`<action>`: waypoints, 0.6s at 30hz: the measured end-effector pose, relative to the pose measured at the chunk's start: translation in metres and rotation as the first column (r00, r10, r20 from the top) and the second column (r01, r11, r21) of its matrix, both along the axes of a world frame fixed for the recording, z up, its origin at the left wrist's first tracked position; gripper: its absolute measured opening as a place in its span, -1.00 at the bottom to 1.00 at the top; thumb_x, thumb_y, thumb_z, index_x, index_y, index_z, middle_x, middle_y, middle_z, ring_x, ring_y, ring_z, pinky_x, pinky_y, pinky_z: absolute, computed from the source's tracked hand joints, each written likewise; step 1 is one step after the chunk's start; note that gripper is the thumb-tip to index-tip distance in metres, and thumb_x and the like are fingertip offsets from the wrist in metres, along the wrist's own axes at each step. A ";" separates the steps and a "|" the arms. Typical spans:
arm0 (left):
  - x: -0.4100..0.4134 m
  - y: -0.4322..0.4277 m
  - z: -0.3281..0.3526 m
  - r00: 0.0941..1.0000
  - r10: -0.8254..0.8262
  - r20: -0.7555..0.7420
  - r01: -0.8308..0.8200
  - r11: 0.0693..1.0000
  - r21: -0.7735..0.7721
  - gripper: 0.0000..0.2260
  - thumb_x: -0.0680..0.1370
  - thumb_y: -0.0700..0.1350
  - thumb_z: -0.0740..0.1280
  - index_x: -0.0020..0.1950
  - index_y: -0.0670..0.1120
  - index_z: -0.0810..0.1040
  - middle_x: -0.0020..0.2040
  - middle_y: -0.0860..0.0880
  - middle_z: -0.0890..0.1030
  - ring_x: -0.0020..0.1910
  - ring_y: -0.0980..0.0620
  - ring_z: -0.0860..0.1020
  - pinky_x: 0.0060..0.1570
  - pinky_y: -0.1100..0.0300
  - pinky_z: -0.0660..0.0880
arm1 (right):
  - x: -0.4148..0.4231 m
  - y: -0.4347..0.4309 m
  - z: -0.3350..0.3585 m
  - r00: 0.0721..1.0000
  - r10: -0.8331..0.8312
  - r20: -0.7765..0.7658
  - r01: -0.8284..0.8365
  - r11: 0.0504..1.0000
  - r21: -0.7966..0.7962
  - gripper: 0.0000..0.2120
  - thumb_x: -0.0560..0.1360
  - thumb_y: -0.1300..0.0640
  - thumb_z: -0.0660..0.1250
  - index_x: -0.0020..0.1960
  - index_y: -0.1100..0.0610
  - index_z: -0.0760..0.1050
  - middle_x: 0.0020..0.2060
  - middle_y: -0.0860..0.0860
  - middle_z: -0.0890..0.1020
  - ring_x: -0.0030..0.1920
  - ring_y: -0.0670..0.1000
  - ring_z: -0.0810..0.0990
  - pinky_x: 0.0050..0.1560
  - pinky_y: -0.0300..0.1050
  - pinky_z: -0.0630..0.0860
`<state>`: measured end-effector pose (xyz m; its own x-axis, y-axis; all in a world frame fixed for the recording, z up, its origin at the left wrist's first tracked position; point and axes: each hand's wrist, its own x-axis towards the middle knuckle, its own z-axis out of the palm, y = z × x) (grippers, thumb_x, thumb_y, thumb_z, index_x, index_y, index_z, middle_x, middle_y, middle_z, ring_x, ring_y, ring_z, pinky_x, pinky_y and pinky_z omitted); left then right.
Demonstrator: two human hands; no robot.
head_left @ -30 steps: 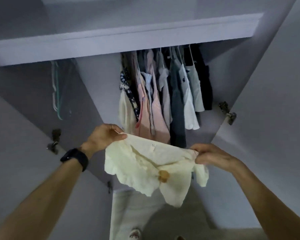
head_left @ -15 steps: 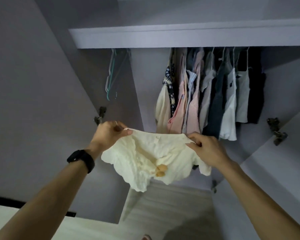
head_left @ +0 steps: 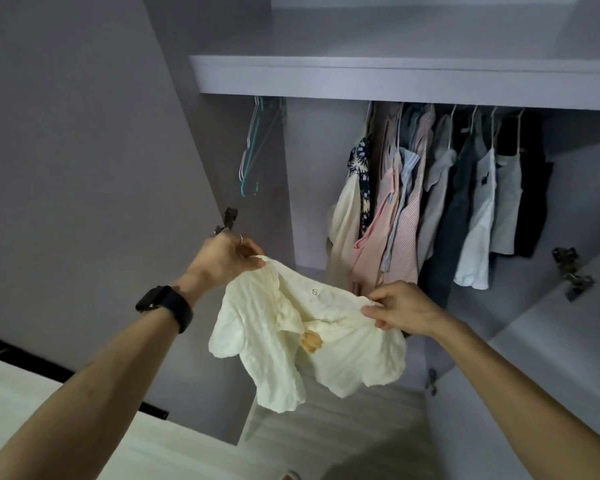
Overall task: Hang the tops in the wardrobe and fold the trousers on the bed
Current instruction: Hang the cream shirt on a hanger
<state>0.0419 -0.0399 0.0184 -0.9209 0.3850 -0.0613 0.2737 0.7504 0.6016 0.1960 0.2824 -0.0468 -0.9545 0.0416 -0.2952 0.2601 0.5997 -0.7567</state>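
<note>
The open wardrobe (head_left: 395, 74) fills the view, with a row of hung clothes (head_left: 440, 209) at its right. The cream top (head_left: 291, 344) is held up before it, not yet on a hanger. The view has swung toward the spare hangers (head_left: 257, 154), probably the next reach. The left hand (head_left: 222, 258) and right hand (head_left: 399, 308) still pinch the top's upper edge.

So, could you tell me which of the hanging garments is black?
The black top, last on the far right of the hanging row; everything left of it is paler.
</note>
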 end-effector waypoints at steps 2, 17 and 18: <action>0.001 -0.003 -0.002 1.000 -0.003 -0.015 0.002 0.999 -0.053 -0.93 0.48 0.00 0.54 -0.07 0.13 0.69 -0.19 0.24 0.65 -0.22 0.41 0.55 -0.29 0.63 0.32 | 0.000 0.000 0.005 0.998 0.022 -0.052 -0.011 0.978 0.208 -0.69 0.42 -0.12 0.52 -0.23 0.12 0.60 -0.33 0.01 0.66 -0.33 -0.04 0.67 -0.18 0.01 0.66; 0.017 0.009 -0.028 0.999 0.005 -0.046 0.001 0.992 0.124 -0.88 0.56 0.14 0.41 -0.06 0.12 0.62 -0.22 0.28 0.60 -0.23 0.35 0.56 -0.25 0.56 0.37 | -0.011 -0.007 0.008 0.970 -0.014 -0.245 0.095 0.942 0.323 -0.87 0.55 0.03 0.43 -0.17 -0.07 0.60 -0.16 -0.14 0.58 -0.23 -0.11 0.64 -0.15 -0.11 0.61; 0.018 0.011 -0.032 0.998 0.019 -0.068 -0.012 0.995 0.094 -0.84 0.59 0.13 0.38 0.00 0.07 0.62 -0.18 0.25 0.60 -0.21 0.31 0.55 -0.22 0.53 0.37 | -0.012 -0.008 0.008 0.973 -0.008 -0.229 0.101 0.912 0.397 -0.88 0.55 -0.03 0.43 -0.14 -0.03 0.62 -0.16 -0.16 0.58 -0.18 -0.10 0.61 -0.11 -0.07 0.59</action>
<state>0.0595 -0.0289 -0.0134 -0.9276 0.3716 0.0378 0.3054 0.6963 0.6496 0.1843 0.2739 -0.0389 -0.9857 0.1665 -0.0269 0.1579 0.8548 -0.4944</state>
